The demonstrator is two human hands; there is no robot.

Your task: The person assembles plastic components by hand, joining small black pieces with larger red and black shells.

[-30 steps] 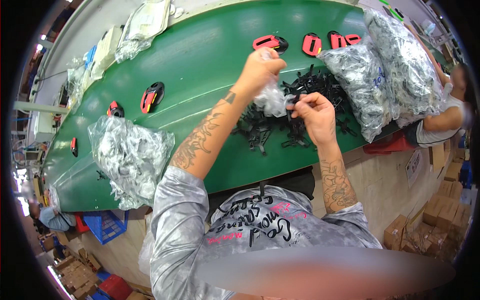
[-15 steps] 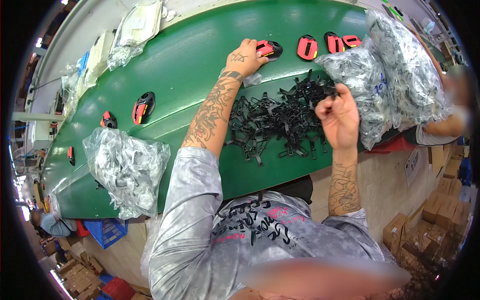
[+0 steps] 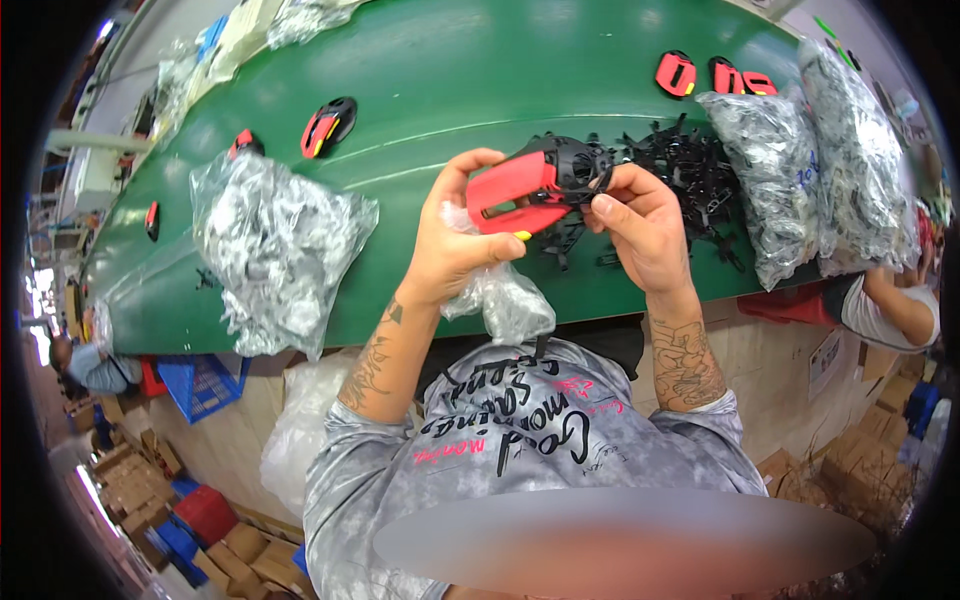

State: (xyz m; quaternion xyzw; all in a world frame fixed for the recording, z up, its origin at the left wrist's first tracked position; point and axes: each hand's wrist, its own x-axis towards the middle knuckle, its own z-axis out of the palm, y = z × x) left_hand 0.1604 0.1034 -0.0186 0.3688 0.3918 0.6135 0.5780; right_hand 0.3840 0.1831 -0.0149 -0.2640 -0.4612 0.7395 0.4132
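My left hand (image 3: pixel 437 252) is closed round a red-and-black oval plastic housing (image 3: pixel 515 190) with a long slot and a yellow tab, lifted above the green table. A crumpled clear plastic bag (image 3: pixel 510 305) hangs below that palm; whether the fingers also grip it I cannot tell. At the housing's black end, my right hand (image 3: pixel 645 225) pinches a thin black plastic clip (image 3: pixel 585 190) between thumb and fingers. The clip touches the housing or lies right against it. Behind my right hand spreads a tangled heap of similar black clips (image 3: pixel 695 165), partly hidden by both hands.
Similar red-and-black housings lie at the far right (image 3: pixel 677 74) and at the left (image 3: pixel 328 127) on the green table (image 3: pixel 470 60). Stuffed clear bags stand at the left (image 3: pixel 285 240) and right (image 3: pixel 765 180). Another person's arm (image 3: pixel 900 305) is at the right edge.
My left hand has brought the housing from the far side of the table toward me. My right hand has come from the heap to meet it with a black clip. The view has shifted.
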